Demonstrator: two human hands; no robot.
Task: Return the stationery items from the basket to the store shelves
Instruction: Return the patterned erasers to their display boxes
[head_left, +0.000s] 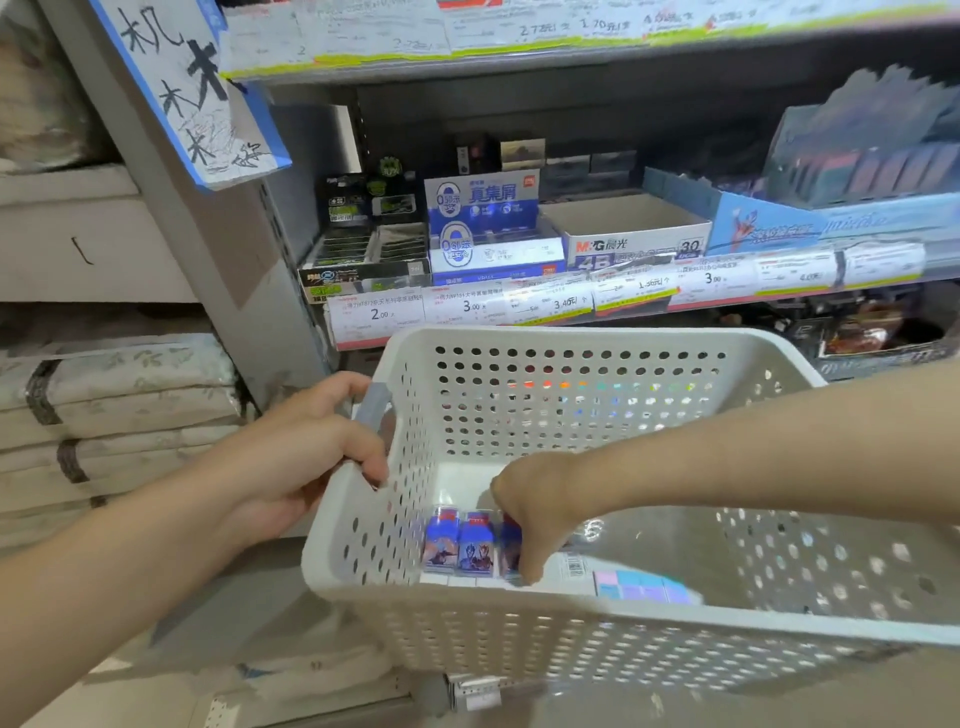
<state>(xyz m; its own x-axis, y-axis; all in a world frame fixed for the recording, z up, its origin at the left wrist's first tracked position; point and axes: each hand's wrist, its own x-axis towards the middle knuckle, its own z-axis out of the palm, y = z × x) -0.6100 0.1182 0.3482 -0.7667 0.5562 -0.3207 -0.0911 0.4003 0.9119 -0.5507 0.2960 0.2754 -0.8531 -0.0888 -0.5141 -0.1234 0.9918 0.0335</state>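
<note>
Left hand (306, 447) is wrapped over the rim of the white perforated plastic basket (597, 618), fingers curled inside at the grey handle (374, 405) — that is what holds the basket up in front of the shelf. Right hand (535, 514) is down inside, fingers pointing at the floor of the basket and closing on the small blue-and-red printed packets (460, 543) standing in a row by the near left corner. Two packets show clearly; a third is half covered by the fingers, so how firm the pinch is — hard to say. Beside them lies a flat white pack with a barcode (574, 566) and a pastel pink-and-blue item (641, 587), its lower edge cut off by the basket wall.

Behind, the grey metal store shelf (571, 296) carries a strip of price labels, mostly smeared. Above it sit a blue-and-white eraser display box (483, 218), a black-and-green display box (363, 244), an open white cardboard box (631, 228) and a light blue printed carton (763, 223). The right end of the shelf is blurred.
</note>
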